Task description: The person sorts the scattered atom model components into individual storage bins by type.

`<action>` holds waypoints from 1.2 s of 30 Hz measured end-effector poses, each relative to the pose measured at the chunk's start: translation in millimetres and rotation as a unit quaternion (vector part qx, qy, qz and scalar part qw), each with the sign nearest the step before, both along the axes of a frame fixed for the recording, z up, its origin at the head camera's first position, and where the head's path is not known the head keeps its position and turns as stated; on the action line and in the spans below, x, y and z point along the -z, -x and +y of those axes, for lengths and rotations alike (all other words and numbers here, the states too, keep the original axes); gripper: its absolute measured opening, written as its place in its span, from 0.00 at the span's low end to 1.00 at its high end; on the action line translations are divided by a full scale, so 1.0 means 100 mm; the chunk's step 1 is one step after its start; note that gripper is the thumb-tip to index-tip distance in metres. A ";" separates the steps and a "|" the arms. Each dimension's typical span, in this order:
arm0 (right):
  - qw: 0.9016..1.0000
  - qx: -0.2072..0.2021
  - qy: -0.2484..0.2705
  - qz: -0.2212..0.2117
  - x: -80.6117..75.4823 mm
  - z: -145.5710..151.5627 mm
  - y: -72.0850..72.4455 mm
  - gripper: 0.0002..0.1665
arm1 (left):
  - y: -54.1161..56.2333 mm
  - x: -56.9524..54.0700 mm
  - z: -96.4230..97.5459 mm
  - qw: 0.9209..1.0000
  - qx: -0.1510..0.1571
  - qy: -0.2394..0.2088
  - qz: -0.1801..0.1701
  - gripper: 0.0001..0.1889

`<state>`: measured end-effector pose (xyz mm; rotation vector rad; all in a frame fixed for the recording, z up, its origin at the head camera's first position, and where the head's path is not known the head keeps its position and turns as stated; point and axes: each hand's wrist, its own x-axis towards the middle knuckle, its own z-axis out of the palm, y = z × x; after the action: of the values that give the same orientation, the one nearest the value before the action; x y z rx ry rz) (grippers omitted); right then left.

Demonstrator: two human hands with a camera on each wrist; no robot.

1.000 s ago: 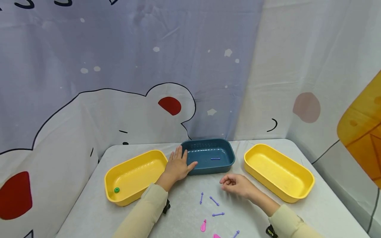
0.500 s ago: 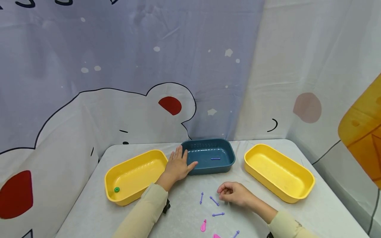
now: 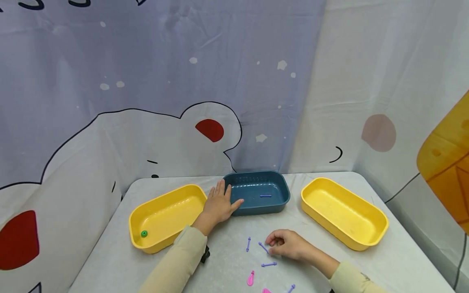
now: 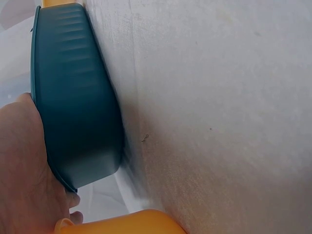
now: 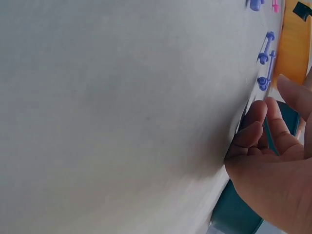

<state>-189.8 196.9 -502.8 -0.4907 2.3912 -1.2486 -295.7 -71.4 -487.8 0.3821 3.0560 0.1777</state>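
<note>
My left hand (image 3: 218,205) rests with spread fingers on the left end of the teal tray (image 3: 253,202), and in the left wrist view it lies along the tray's rim (image 4: 38,100). A small purple rod with knobbed ends (image 3: 265,196) lies inside this tray. On the white cloth, my right hand (image 3: 289,245) hovers low, thumb and forefinger apart at the end of another purple rod (image 3: 262,246). The right wrist view shows its other fingers (image 5: 249,139) bent close to the cloth, with nothing held between thumb and forefinger.
Two more purple rods (image 3: 248,244) (image 3: 269,264) and a pink drop-shaped piece (image 3: 250,278) lie nearby. Another rod (image 3: 291,288) and pink piece (image 3: 266,291) are at the lower edge. Yellow trays stand left (image 3: 168,217) and right (image 3: 340,211); the left one holds a green bead (image 3: 144,233).
My right hand has moved left and toward me, from beside the teal tray's front down to the purple rod. The left hand has stayed on the tray.
</note>
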 end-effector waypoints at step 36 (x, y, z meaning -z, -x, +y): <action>0.994 -0.010 -0.061 0.090 -0.01 -0.06 0.02 0.07 | -0.02 -0.01 -0.01 1.000 0.002 -0.005 0.002 0.50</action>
<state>-191.7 190.9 -502.0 -0.6113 2.5864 -1.0816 -293.8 -72.5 -487.2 0.3905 3.0590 0.1917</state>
